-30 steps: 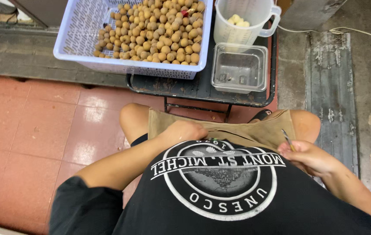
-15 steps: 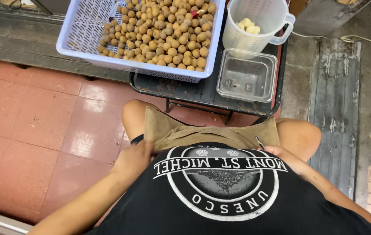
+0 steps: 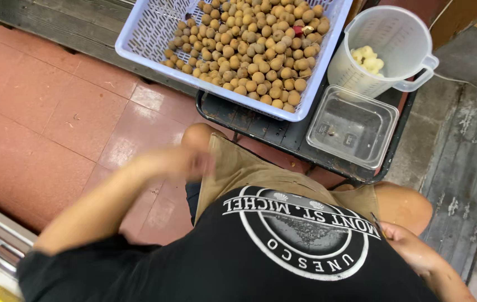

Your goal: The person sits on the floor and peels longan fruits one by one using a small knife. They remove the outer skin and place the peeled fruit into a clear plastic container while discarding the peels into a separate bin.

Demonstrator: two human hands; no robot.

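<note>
Head view looks straight down on a seated person in a black printed shirt (image 3: 283,251) and tan shorts (image 3: 233,168). Left hand (image 3: 177,162) sits at mid-frame, left of centre, over the left thigh; it is blurred, and whether it is open or closed cannot be told, nor whether it holds anything. Right hand (image 3: 409,246) lies at lower right, beside the right knee, fingers curled around a thin dark tool (image 3: 376,222) whose tip shows just above the hand; the tool's kind cannot be made out.

Directly above the knees in the frame stands a dark, worn tabletop (image 3: 260,126). On it, at upper centre, rests a white lattice basket (image 3: 149,33), roughly half filled with small round tan fruits (image 3: 255,50) piled toward its right side; one reddish piece (image 3: 298,29) lies among them. At upper right, just beside the basket, stands a clear measuring jug (image 3: 395,50) with its handle pointing right, holding a few pale peeled fruits (image 3: 367,59). Below the jug, touching or nearly touching it, is a clear square tub (image 3: 353,126) with a few small scraps on its bottom.

Red floor tiles (image 3: 43,123) fill the left of the frame; grey worn concrete (image 3: 462,151) runs down the right edge.
</note>
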